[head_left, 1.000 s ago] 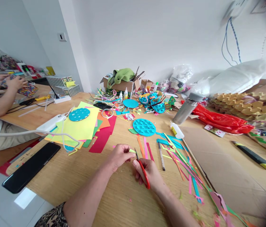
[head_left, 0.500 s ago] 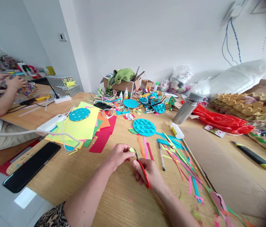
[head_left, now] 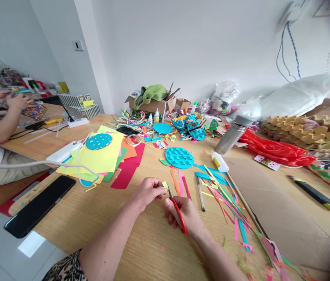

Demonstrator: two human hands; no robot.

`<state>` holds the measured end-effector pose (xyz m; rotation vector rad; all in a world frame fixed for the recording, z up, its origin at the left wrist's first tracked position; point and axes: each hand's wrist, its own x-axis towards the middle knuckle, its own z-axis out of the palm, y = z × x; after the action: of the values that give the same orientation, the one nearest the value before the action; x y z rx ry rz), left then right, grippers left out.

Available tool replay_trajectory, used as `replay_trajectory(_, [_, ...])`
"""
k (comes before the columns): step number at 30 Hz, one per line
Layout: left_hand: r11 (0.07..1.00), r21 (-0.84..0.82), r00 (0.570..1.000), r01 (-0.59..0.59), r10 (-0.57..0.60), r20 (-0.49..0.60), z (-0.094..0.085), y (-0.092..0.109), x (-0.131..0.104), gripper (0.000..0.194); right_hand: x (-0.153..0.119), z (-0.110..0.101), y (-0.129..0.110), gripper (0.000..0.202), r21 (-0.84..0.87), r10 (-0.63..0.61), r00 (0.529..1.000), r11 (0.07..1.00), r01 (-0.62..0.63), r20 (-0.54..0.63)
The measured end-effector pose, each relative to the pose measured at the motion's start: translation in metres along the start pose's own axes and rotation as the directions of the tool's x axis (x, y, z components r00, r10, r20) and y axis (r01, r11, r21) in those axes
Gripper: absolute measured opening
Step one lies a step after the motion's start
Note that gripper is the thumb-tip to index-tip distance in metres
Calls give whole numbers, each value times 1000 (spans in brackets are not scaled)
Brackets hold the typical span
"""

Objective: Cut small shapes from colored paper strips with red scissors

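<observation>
- fingers (head_left: pixel 156 191) of the left hand (head_left: pixel 146 192) pinched what?
- small yellow-green paper (head_left: pixel 165 184), at the blades (head_left: pixel 170 192) of the red scissors (head_left: pixel 181 219), which the right hand (head_left: pixel 188 214) gripped.
- could you read the label (head_left: pixel 216 160) of the white bottle (head_left: pixel 223 166)?
- no, it was too small.

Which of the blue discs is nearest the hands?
The textured disc, just beyond the right hand and the scissors it holds. The white-flecked disc on the yellow paper and the disc in front of the white bottles both lie farther off.
</observation>
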<state>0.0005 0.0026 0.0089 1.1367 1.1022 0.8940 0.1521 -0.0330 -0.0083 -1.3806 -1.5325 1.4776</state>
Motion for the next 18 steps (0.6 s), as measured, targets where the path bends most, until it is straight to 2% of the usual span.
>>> replay_trajectory(18, [1000,-2,999,-2,2,34,1,0,-1,17,-1,1,-2,53,6,28,999,1000,-28,-16])
